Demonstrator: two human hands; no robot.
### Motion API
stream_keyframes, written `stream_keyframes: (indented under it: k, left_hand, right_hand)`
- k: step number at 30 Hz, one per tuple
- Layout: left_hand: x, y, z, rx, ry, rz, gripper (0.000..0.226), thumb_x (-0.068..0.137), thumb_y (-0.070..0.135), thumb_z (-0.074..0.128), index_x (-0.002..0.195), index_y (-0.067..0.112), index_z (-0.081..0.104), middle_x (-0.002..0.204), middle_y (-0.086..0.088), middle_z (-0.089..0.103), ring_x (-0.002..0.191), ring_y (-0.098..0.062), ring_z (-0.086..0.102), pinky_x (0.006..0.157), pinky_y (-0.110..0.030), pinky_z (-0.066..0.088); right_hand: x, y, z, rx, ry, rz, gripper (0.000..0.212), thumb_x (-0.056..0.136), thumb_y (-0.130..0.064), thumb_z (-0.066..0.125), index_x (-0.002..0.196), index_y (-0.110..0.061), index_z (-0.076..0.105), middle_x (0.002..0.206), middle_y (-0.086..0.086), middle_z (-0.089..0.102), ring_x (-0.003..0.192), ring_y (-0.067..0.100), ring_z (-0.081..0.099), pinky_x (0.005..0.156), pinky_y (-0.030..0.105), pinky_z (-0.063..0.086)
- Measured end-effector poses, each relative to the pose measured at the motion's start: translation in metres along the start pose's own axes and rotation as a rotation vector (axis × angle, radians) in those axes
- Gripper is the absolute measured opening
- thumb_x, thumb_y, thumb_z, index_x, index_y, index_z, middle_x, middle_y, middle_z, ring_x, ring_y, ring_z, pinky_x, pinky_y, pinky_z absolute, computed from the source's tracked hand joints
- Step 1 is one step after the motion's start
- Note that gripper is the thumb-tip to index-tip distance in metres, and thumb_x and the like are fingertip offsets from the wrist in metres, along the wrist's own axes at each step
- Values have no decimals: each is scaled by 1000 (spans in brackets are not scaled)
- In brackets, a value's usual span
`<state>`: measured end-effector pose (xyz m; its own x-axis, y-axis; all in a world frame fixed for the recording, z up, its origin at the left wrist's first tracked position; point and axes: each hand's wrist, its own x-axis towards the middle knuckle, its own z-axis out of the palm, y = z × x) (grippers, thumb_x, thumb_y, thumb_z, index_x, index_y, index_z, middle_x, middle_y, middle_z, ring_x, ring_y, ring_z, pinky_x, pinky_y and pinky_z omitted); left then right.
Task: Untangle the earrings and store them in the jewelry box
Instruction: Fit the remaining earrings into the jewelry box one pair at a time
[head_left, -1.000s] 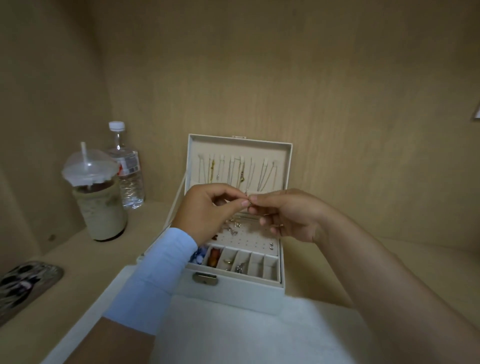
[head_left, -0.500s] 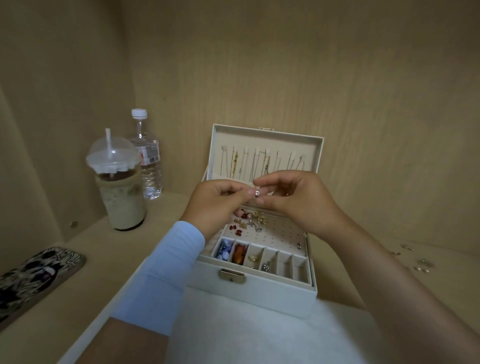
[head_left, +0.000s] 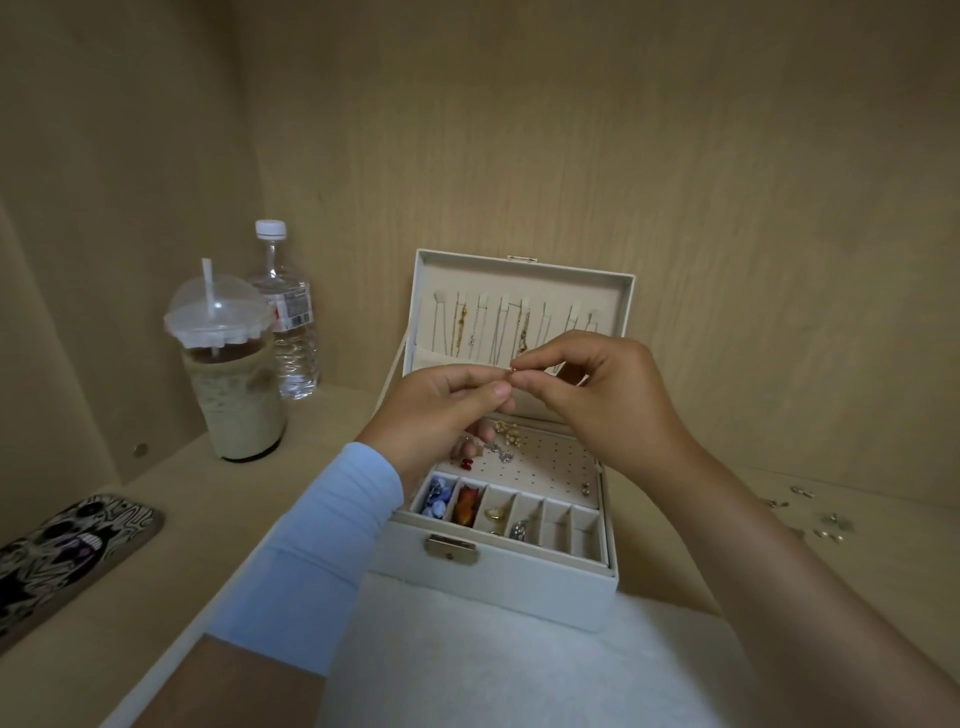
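Cream-white and rectangular, the leatherette jewelry box (head_left: 519, 587) stands open directly under both hands in the head view, with its lid (head_left: 524, 275) upright behind them. The left hand (head_left: 436, 410), coming out of a light blue sleeve (head_left: 322, 545), and the bare-armed right hand (head_left: 608, 400) meet fingertip to fingertip above the box. Each pinches between thumb and forefinger a tiny metallic earring (head_left: 511, 370) held between them. Its shape is too small to make out. The other fingers of both hands are curled in.

Just below the hands, on the box's perforated beige panel, lie a gold-coloured earring cluster (head_left: 506, 431), a silver piece (head_left: 503, 454) and small red studs (head_left: 466, 462). Nearer the person than the hands, the front row of compartments holds blue beads (head_left: 436, 501) and an orange piece (head_left: 465, 512), among other things. Behind the hands, thin chain necklaces (head_left: 493, 327) hang inside the lid.

The box sits on a white fuzzy cloth (head_left: 519, 675) spread over the pale wooden surface (head_left: 218, 519) beneath the forearms. Well to the left of the left hand stand a clear plastic cup of iced coffee (head_left: 234, 395) with a domed lid and straw and, just behind it, a clear water bottle with a white cap (head_left: 288, 332). A black-and-white patterned phone case (head_left: 57, 551) lies further left. Well to the right of the right hand, small loose metal pieces (head_left: 826, 525) are scattered on the surface.
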<state>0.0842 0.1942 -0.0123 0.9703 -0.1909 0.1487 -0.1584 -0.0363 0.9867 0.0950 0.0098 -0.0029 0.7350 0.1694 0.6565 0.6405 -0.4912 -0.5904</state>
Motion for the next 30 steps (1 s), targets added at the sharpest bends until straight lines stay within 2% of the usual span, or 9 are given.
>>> stream_keyframes:
  k: [3, 7, 11, 14, 19, 22, 25, 30]
  left_hand:
    - [-2, 0, 3, 25, -6, 30, 14, 93, 16, 63, 96, 21, 76, 89, 0, 75, 62, -9, 59, 54, -22, 50]
    - [-2, -1, 3, 99, 15, 66, 14, 94, 17, 63, 96, 22, 76, 88, 1, 76, 62, -8, 60, 54, -20, 50]
    - [1, -2, 0, 55, 83, 44, 9, 93, 14, 64, 96, 11, 72, 87, -2, 77, 66, -13, 62, 56, -21, 52]
    - [3, -3, -4, 49, 96, 24, 9, 92, 15, 66, 95, 9, 72, 88, -1, 77, 70, -14, 65, 57, -21, 52]
    - [2, -4, -2, 76, 111, 39, 5, 88, 22, 71, 88, 19, 74, 63, 11, 66, 56, -3, 58, 55, -17, 50]
    - [3, -3, -2, 50, 103, 21, 6, 89, 22, 70, 87, 19, 74, 64, 10, 66, 58, -5, 57, 55, -19, 50]
    - [2, -2, -2, 23, 104, 11, 5, 89, 21, 70, 87, 20, 75, 74, 5, 71, 62, -8, 58, 55, -20, 50]
    - [2, -1, -1, 17, 98, 17, 7, 91, 19, 68, 90, 18, 75, 74, 7, 73, 60, -5, 57, 55, -18, 51]
  right_hand:
    - [-1, -1, 1, 6, 4, 23, 6, 82, -28, 81, 88, -29, 79, 83, -15, 75, 67, 2, 64, 65, 19, 51]
    - [0, 1, -5, -101, -50, 27, 7, 84, -31, 79, 91, -30, 81, 84, -18, 75, 70, 7, 67, 70, 28, 57]
    - [-3, 18, -13, -245, -186, 123, 4, 84, -31, 79, 88, -32, 80, 81, -21, 74, 76, 2, 67, 78, 36, 58]
    - [-9, 25, -8, -382, -294, 158, 2, 84, -35, 79, 85, -36, 79, 79, -22, 71, 73, -4, 61, 73, 26, 51]
    - [-14, 28, 2, -453, -320, 120, 7, 82, -41, 79, 87, -36, 77, 81, -22, 70, 77, -7, 59, 66, 15, 40]
    - [-16, 32, 3, -467, -294, 73, 7, 83, -40, 78, 89, -36, 77, 82, -22, 69, 74, -9, 56, 65, 12, 37]
    - [-18, 35, 5, -466, -261, 12, 6, 83, -37, 79, 88, -34, 78, 85, -20, 71, 75, -6, 57, 68, 16, 42]
    - [-15, 35, 0, -415, -316, 13, 7, 81, -33, 81, 88, -34, 79, 83, -21, 71, 78, -4, 62, 73, 22, 51]
